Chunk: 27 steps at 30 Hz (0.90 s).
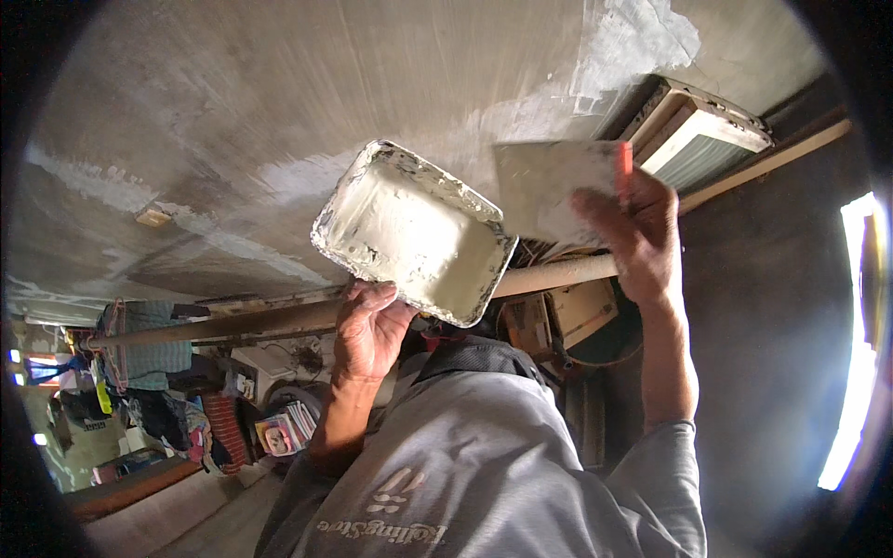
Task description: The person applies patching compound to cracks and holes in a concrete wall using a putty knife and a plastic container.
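My left hand [369, 324] grips the lower left edge of a rectangular tray [409, 223], thumb over the rim. Pale, creamy filler coats the inside of this tray, and dried crust lines its rim. To the right, my right hand [637, 237] is closed around a broad, flat putty spreader [549, 186] with a red back edge. The spreader is slightly blurred and smeared with the same pale stuff. Its blade hangs just beyond the tray's right corner; whether the two touch, I cannot tell.
A large grey-brown surface [279, 84] with white filler patches [633, 46] spans the top. A long pole [233, 323] crosses behind my hands, with clothes [153, 344] hanging at its left. A framed panel [698, 130] sits upper right. Books [288, 428] stand lower left. Bright light enters at right.
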Each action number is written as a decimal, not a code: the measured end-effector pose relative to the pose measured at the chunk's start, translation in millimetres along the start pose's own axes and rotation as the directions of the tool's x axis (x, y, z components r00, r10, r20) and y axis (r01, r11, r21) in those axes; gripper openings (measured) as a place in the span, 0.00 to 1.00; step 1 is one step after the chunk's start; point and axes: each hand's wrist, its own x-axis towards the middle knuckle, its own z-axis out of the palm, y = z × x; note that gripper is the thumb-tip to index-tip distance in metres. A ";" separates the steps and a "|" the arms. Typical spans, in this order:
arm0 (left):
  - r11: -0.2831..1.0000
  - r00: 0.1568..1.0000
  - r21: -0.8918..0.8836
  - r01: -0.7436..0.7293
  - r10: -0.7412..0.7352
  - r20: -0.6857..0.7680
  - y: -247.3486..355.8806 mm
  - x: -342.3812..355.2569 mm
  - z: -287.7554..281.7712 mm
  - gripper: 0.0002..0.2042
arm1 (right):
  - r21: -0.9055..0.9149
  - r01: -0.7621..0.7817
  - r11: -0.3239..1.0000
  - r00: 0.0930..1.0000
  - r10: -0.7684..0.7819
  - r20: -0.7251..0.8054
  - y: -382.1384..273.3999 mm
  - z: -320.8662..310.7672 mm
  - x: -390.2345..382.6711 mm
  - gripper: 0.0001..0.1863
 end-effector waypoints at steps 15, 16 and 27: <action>0.981 0.982 0.195 0.009 -0.045 0.184 -11.6 3.0 14.5 0.24 | -0.546 0.566 0.618 0.819 -0.495 0.290 -2.7 76.8 7.2 0.15; 0.980 0.979 0.198 0.008 -0.048 0.197 -10.7 3.9 11.2 0.25 | -0.532 0.582 0.616 0.808 -0.512 0.291 0.3 77.6 5.9 0.14; 0.979 0.985 0.185 0.089 -0.114 0.130 -21.3 7.4 -6.0 0.19 | -0.456 0.623 0.636 0.777 -0.436 0.454 9.5 72.3 -12.8 0.13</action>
